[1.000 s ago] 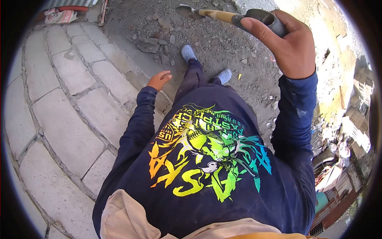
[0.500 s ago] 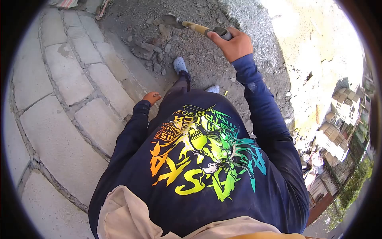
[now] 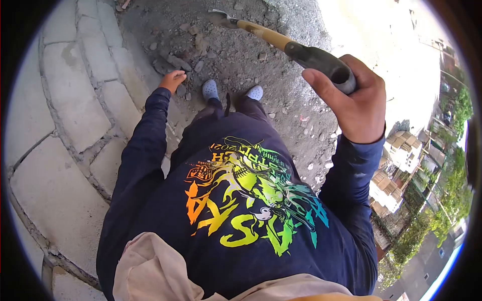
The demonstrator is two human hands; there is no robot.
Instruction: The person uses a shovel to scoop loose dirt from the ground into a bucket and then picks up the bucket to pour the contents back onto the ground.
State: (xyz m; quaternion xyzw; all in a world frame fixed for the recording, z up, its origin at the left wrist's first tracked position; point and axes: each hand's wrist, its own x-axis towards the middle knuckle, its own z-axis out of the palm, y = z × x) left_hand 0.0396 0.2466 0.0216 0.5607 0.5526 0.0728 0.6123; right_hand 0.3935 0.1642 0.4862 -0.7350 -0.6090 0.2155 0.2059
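My right hand (image 3: 359,98) is wrapped round the dark handle end of a shovel (image 3: 263,34), raised in front of me on the right. The shovel has a pale wooden shaft, and its metal blade (image 3: 221,19) hangs at the far end over the gravel. My left hand (image 3: 172,81) is out at my left side between the block wall and the rubble, fingers loosely bent, with nothing visible in it.
A wall of large grey blocks (image 3: 57,175) runs along my left. Loose stones (image 3: 178,62) and gravel (image 3: 296,135) lie round my light clogs (image 3: 210,89). Stacked blocks (image 3: 401,150) and greenery stand off to the right in bright sun.
My right hand has come closer and to the right, bringing the shovel's handle end with it. My left hand has moved forward, away from my thigh. My feet now stand side by side.
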